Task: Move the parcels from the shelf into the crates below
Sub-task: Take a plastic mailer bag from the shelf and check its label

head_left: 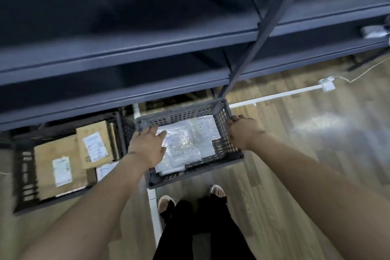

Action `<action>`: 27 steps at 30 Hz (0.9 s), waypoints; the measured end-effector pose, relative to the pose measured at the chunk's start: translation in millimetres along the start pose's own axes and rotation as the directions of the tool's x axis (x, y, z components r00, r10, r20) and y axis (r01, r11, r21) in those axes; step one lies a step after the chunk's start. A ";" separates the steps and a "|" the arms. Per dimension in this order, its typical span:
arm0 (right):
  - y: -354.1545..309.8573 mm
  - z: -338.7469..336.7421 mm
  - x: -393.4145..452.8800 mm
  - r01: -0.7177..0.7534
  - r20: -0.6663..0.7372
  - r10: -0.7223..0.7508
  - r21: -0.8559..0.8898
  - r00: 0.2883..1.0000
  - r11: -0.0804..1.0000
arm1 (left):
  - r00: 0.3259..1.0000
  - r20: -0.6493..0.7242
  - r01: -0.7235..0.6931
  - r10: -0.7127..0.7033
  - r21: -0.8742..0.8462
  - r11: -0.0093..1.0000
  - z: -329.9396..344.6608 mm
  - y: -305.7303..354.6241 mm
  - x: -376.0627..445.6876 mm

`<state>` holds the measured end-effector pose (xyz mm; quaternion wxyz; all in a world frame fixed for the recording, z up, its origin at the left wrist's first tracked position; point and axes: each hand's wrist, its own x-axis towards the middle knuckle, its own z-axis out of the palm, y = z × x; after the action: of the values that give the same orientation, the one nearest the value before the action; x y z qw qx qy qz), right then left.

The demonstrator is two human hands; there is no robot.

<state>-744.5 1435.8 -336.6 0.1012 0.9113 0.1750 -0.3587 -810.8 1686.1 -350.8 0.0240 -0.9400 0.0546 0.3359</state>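
Looking down past our arms, we take the grey perforated crate [223, 150] in front of our feet as the landmark. To its left, touching or nearly touching its side wall, sits a darker crate [23, 177] holding cardboard parcels [48, 167] with white labels, lying flat and partly tucked under the lowest shelf [105, 99]. Our left hand [146, 146] rests over the grey crate's left rim, fingers spread and reaching toward the near-left corner, the palm hanging above the white plastic mailer parcels [185, 143] inside; it looks loosely curled on the rim rather than clamped, and we cannot tell whether the thumb has hooked under. The mailers lie flat in a loose stack covering most of the crate floor. Our right hand [242, 133] is closed around the crate's right rim near the far corner, beside the shelf upright [249, 53] that comes down at that corner. The shelves in view above hold no parcels, apart from a small white object at the far right that we cannot identify. If we shift the crate with one firm grip and one slack one, it could twist and knock the upright or the dark crate, and the slick mailers may slide toward the low side.
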 end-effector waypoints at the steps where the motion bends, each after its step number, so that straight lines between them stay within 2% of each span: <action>1: -6.7 -16.2 -18.9 -0.014 -0.014 0.014 0.031 1.000 0.999 | 1.000 -0.027 0.015 -0.016 -0.029 0.999 -15.2 -4.4 -20.1; 7: -59.9 -70.8 -100.7 -0.054 -0.172 0.092 0.211 0.981 0.976 | 0.959 -0.258 0.057 -0.115 -0.225 0.973 -72.1 -20.9 -119.7; 11: -94.2 -78.8 -130.7 -0.003 -0.290 0.086 0.275 0.953 0.961 | 0.932 -0.330 0.040 -0.153 -0.324 0.945 -89.6 -21.6 -158.3; 16: -120.0 -99.9 -159.9 0.082 -0.427 0.056 0.299 0.902 0.951 | 0.896 -0.421 -0.025 -0.143 -0.369 0.929 -120.2 -26.6 -190.9; 21: -108.2 -147.8 -172.4 0.137 -0.597 0.068 0.293 0.800 0.946 | 0.811 -0.561 -0.066 -0.166 -0.371 0.926 -160.4 -39.2 -205.7; 27: -58.9 -232.6 -178.3 0.156 -0.744 0.091 0.256 0.662 0.954 | 0.727 -0.656 -0.059 -0.204 -0.355 0.933 -230.3 -54.3 -199.0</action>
<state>-745.3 1518.1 -49.1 -0.1244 0.9787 0.1614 0.0238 -812.4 1738.4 -46.1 -0.1531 -0.9870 -0.0387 -0.0305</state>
